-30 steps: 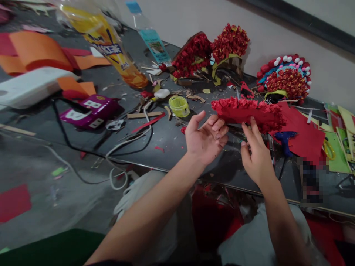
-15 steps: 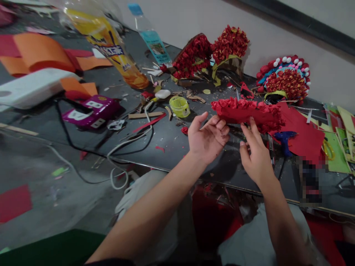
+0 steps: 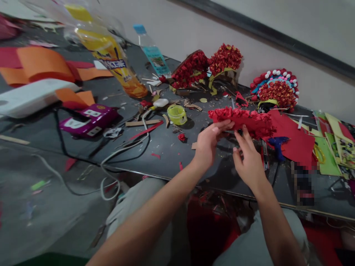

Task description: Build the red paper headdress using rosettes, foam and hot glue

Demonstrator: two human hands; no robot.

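A red paper craft piece (image 3: 245, 123) with a ruffled, crumpled-petal edge along its top is held above the dark table. At its left end, my left hand (image 3: 208, 142) has its fingers pressed together against the lower edge, the thumb beside them. My right hand (image 3: 248, 160) grips the piece from below near its middle, index and middle fingertips against the smooth red face; part of its grip is hidden behind the piece. Just right of it lies a blue glue gun (image 3: 279, 146) on a red paper sheet (image 3: 298, 138).
Behind stand petal-covered craft pieces (image 3: 226, 59) and a round decorated one with white balls (image 3: 277, 90). To the left are a yellow tape roll (image 3: 176, 114), a purple power strip (image 3: 90, 120) with cables, a drink bottle (image 3: 111, 55) and a blue-capped bottle (image 3: 154, 53). Scraps litter the table (image 3: 166, 162).
My left hand has turned from palm up with curled fingers to straighter fingers along the red piece's left end. My right hand keeps its place below the piece. The view has shifted slightly.
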